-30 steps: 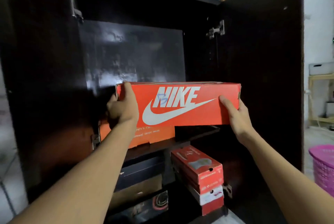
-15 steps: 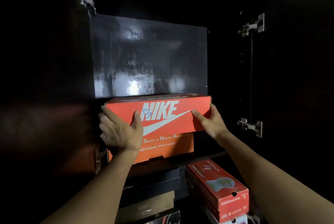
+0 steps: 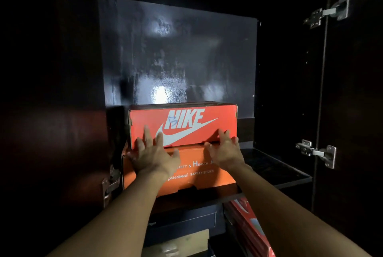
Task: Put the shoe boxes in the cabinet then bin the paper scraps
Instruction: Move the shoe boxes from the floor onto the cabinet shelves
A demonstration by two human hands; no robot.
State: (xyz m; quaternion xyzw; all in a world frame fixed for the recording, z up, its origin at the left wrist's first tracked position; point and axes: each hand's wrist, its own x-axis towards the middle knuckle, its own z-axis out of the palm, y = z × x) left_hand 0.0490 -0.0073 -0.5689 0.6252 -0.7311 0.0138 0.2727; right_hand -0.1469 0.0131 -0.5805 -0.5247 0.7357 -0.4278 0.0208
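Left hand (image 3: pixel 153 154), right hand (image 3: pixel 224 151): fingers splayed straight, pressed against red cardboard Nike shoe box (image 3: pixel 186 121) front; its ends, gripped earlier, are released.

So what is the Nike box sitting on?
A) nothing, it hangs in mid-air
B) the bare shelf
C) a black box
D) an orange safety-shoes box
D: the Nike box lies on top of the orange safety-shoes box, left hand and right hand pressing flat against its front.

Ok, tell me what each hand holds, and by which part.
Nothing is gripped: the left hand and right hand press flat-fingered against the lower front face of the Nike shoe box.
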